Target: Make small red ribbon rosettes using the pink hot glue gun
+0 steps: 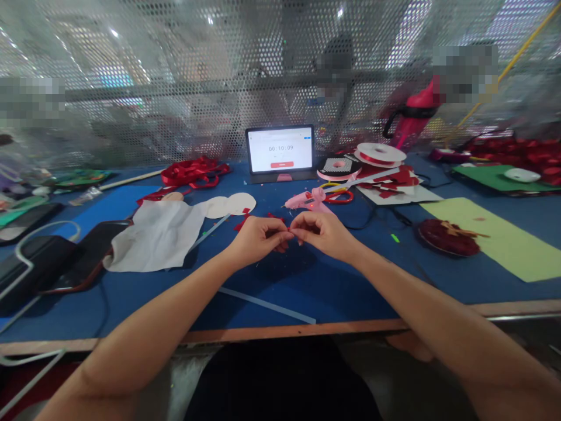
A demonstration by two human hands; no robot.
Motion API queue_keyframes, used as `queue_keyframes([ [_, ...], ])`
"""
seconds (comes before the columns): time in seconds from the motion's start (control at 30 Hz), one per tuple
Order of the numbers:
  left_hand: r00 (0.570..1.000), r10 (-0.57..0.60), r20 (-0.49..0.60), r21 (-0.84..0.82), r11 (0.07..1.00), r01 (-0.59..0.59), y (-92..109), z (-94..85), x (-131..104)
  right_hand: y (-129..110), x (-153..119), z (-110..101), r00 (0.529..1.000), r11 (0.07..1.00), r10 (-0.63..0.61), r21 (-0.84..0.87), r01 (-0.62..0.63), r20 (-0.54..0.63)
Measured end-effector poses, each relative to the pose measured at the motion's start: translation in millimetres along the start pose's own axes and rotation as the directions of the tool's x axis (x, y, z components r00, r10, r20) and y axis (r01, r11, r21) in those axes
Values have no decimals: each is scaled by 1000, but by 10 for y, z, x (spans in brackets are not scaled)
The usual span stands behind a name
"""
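My left hand (pixel 258 238) and my right hand (pixel 319 233) meet fingertip to fingertip above the blue table (pixel 272 304). Both are pinched closed around something too small and hidden to make out. Just behind my right hand lies a pink glue gun (pixel 307 200), its nozzle pointing left. Red fabric bits (pixel 276 218) sit behind the fingers. White round pieces (pixel 240 203) lie beyond my left hand, one with a small red square on it. A translucent glue stick (pixel 268 304) rests near the front edge.
A white cloth (pixel 160 234) and dark phone (pixel 87 257) lie left. Behind stand a tablet (pixel 281 149) with a timer and ribbon spools (pixel 380 154). Red-handled scissors (pixel 340 197) sit behind the glue gun. Rightward are a dark red round piece (pixel 449 237) and yellow sheet (pixel 495 234).
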State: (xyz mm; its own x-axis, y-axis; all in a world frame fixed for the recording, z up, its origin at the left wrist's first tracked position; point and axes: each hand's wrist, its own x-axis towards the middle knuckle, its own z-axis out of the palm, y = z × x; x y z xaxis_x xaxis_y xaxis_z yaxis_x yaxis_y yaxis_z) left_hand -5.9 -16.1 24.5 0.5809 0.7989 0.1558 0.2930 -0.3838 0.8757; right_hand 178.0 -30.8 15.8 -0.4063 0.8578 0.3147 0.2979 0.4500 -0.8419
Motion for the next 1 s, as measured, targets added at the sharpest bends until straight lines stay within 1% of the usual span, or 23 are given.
queue_keyframes([
  [0.07, 999, 5, -51, 2, 1000, -5, 34, -17, -12, -18, 0, -23, 999, 999, -12, -37, 11, -39],
  [0.2, 978, 10, -207, -20, 1000, -14, 114, -57, -28, -30, 1, -67, 989, 991, -44, -130, 26, -141],
  [0.27, 957, 15, -288, -39, 999, -27, 127, -74, -24, -26, 1, -79, 983, 990, -51, -140, 26, -178],
  [0.33, 928, 28, -372, -46, 998, -49, 103, -92, -7, -19, 0, -90, 973, 991, -56, -132, 27, -222],
  [0.4, 908, 39, -418, -35, 998, -59, 39, -115, 24, -10, -1, -104, 964, 992, -62, -121, 31, -259],
  [0.43, 909, 35, -416, -22, 999, -48, -6, -129, 44, -4, -1, -112, 960, 992, -66, -121, 34, -272],
  [0.5, 927, -4, -375, 23, 1000, 13, -111, -160, 84, 7, -1, -127, 956, 991, -72, -128, 36, -284],
  [0.53, 938, -7, -346, 80, 996, 37, -162, -177, 101, 12, 0, -134, 956, 990, -75, -133, 38, -285],
  [0.57, 954, 0, -299, 174, 983, 55, -207, -193, 116, 17, 0, -139, 955, 990, -76, -137, 38, -285],
  [0.6, 966, 17, -259, 286, 956, 60, -240, -209, 127, 21, 1, -143, 956, 990, -75, -139, 37, -284],
  [0.67, 974, 60, -219, 495, 867, 58, -264, -236, 137, 27, 4, -148, 957, 990, -70, -140, 31, -283],
  [0.7, 974, 82, -212, 570, 820, 55, -255, -247, 136, 29, 5, -148, 957, 990, -68, -140, 29, -283],
  [0.77, 967, 122, -225, 666, 743, 61, -213, -263, 129, 31, 6, -148, 957, 990, -67, -141, 28, -283],
  [0.83, 955, 153, -256, 713, 697, 80, -167, -273, 122, 30, 7, -147, 956, 989, -75, -143, 35, -282],
  [0.9, 948, 167, -270, 725, 684, 86, -145, -279, 121, 26, 6, -147, 956, 987, -80, -154, 38, -283],
  [1.0, 953, 157, -259, 661, 749, 57, -162, -285, 128, 18, 2, -153, 954, 984, -79, -175, 29, -288],
])
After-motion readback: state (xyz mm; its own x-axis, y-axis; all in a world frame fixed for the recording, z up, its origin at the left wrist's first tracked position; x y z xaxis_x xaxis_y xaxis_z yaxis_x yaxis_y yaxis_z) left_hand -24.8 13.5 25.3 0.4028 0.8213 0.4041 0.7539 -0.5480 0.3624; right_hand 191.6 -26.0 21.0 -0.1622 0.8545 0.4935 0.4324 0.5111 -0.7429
